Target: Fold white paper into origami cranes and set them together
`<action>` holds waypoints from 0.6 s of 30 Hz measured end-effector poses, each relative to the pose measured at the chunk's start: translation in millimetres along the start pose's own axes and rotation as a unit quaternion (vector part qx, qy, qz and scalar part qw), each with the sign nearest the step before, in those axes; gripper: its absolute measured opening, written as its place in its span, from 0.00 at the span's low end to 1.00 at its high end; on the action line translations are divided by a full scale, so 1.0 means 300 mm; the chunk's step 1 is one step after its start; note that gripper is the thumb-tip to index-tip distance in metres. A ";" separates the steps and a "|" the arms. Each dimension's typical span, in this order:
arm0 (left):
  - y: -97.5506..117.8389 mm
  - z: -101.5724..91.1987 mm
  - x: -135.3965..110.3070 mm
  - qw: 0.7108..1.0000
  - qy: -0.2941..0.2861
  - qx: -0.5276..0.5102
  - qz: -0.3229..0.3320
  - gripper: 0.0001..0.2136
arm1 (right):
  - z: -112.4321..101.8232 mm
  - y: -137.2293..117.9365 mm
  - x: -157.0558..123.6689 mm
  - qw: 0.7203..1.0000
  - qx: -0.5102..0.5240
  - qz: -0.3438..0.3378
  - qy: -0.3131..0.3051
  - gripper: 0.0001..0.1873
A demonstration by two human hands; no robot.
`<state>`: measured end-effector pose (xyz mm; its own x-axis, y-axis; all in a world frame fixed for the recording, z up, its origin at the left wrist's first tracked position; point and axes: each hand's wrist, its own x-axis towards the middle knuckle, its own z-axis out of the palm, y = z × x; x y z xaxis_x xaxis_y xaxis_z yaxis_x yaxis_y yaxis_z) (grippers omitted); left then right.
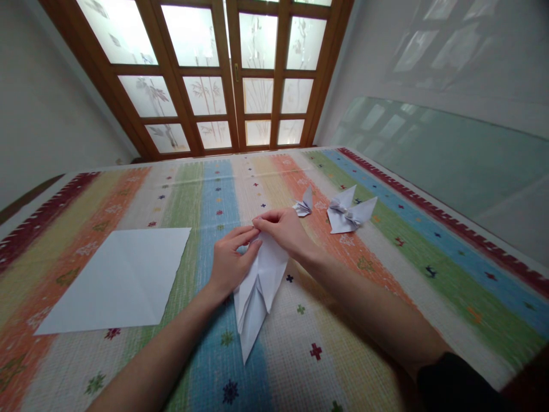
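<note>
The folded paper (259,286) is under the person's 2 hands, near the middle of the patterned tablecloth (315,320), its long points aimed back toward the person. The left hand (234,260) lies along its left side, thumb and fingers closed on the paper near the far end. The right hand (281,229) reaches over from the other side and pinches that same far tip between thumb and forefinger. The hands cover much of this tip, so its exact shape cannot be told.

To the left of the folded paper, well apart from it, a flat white sheet (124,280) lies on the cloth, with a ragged edge on the side facing it. Beyond the folded paper and to its right are 2 more paper pieces: a small folded shape (305,203) just past the right hand, and a larger pointed shape (349,210) farther right. The right forearm (364,309), with a dark sleeve (458,383), crosses the cloth to the right of the folded paper and hides part of the stripes. Far beyond the folded paper stand wooden doors (180,71) with glass panes; a pale green panel (437,166) is off to its right.
</note>
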<state>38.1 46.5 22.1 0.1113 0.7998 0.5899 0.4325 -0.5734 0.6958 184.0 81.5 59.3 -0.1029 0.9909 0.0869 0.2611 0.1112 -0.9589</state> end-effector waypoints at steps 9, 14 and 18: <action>0.006 -0.001 0.002 1.000 -0.003 -0.020 -0.019 0.09 | -0.020 -0.011 0.001 0.998 0.044 0.005 -0.038 0.04; 0.003 -0.003 0.002 0.999 -0.002 -0.027 -0.023 0.09 | -0.034 -0.006 0.014 0.998 0.041 -0.004 -0.051 0.04; 0.004 -0.002 0.001 0.999 -0.007 -0.029 -0.017 0.09 | -0.034 -0.008 0.015 0.999 0.017 -0.024 -0.040 0.04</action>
<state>38.1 45.9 23.4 0.1102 0.8207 0.5606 0.3845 -0.5554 0.7374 192.8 86.4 64.8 -0.1906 0.9752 0.1127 0.2221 0.1547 -0.9627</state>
